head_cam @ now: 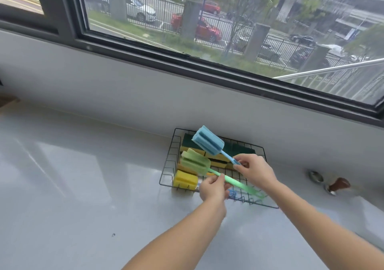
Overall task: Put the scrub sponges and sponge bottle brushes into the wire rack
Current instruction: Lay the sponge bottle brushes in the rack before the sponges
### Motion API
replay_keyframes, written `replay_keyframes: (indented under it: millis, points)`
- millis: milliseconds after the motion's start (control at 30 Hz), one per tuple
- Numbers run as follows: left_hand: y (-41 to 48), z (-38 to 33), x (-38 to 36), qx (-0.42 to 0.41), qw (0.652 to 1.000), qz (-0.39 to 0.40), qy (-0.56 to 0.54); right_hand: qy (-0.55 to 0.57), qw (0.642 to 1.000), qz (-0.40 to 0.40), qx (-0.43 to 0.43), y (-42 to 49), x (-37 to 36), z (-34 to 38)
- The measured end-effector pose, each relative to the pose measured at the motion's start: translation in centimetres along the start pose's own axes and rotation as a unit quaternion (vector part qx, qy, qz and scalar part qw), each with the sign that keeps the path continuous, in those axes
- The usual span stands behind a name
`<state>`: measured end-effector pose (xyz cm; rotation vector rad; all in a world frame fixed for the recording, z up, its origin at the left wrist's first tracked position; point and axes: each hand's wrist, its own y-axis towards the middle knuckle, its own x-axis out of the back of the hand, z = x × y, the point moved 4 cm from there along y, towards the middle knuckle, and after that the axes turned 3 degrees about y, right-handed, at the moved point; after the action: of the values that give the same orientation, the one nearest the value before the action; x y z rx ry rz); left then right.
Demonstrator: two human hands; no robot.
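Pale table (83, 186) under the window: your left hand (213, 188) pinches the green bottle brush (195, 162) by its handle, your right hand (254, 169) pinches the blue bottle brush (207, 140), both over the wire rack (166, 178) holding scrub sponges (239, 149). Lower each flat, handles inside the rim, then let go.

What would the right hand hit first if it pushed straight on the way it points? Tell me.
Likely the scrub sponges stacked in the wire rack; the right hand points up-left over them, holding the blue brush. Depth is unclear.
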<state>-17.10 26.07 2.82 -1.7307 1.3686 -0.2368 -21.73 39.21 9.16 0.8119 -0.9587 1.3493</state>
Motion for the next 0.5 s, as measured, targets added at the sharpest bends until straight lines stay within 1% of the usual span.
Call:
replay_keyframes:
  millis: [167, 267, 400, 500]
  points:
    - [2.9, 1.1, -4.3, 0.016, 0.994, -0.096, -0.043, -0.087, 0.993, 0.075, 0.021, 5.6, -0.6, -0.9]
    - [4.7, 2.3, -4.9, 0.03, 0.989, -0.143, -0.02, -0.107, 0.987, 0.113, 0.032, 7.6, -2.8, -1.4]
    - [6.5, 3.4, -4.6, 0.043, 0.984, -0.175, -0.008, -0.119, 0.98, 0.153, 0.048, 8.6, -6.4, -2.0]
    - [7.5, 3.3, -4.5, 0.07, 0.985, -0.154, -0.021, -0.117, 0.979, 0.16, 0.047, 8.7, -8.1, -2.7]
